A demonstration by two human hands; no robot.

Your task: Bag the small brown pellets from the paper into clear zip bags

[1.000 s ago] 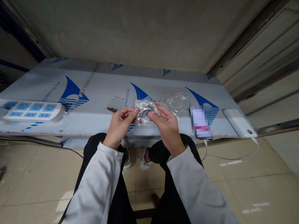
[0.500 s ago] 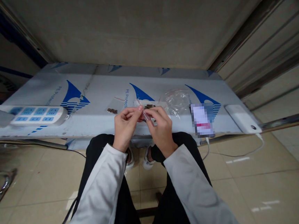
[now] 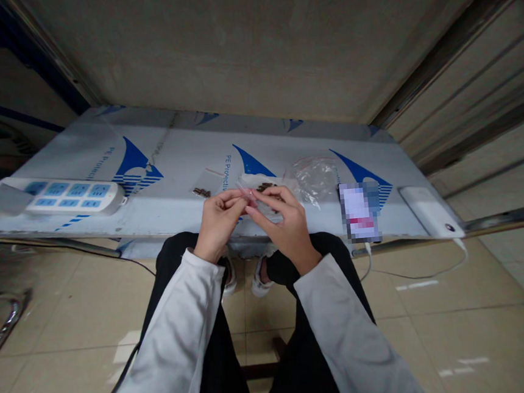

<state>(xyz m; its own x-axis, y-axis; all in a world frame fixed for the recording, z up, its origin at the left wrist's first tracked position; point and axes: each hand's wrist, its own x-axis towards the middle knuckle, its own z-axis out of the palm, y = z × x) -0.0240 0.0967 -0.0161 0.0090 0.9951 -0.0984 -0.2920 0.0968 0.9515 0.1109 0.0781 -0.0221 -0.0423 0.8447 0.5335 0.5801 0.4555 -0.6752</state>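
Note:
Over the near edge of the table, my left hand [image 3: 220,224] pinches a small clear plastic bag [image 3: 244,190] with a reddish strip. My right hand [image 3: 286,226] meets it there, thumb and index finger closed at the bag's other side. What the bag contains is too small to make out. Just beyond my left hand lie several small brown cylindrical pieces [image 3: 201,192] on another little clear bag [image 3: 213,177]. More brown pieces [image 3: 268,186] lie behind my right fingers, partly hidden by them.
A large crumpled clear bag [image 3: 316,176] lies right of my hands. Farther right are a blurred-out phone [image 3: 359,212] and a white device [image 3: 431,211], both with cables. A white power strip [image 3: 78,195] sits at the left of the film-covered table [image 3: 179,148].
My right thumb and index finger have shifted on the small bag, and the thumb now reaches farther left. The whole view has moved slightly; the things on the table stay put.

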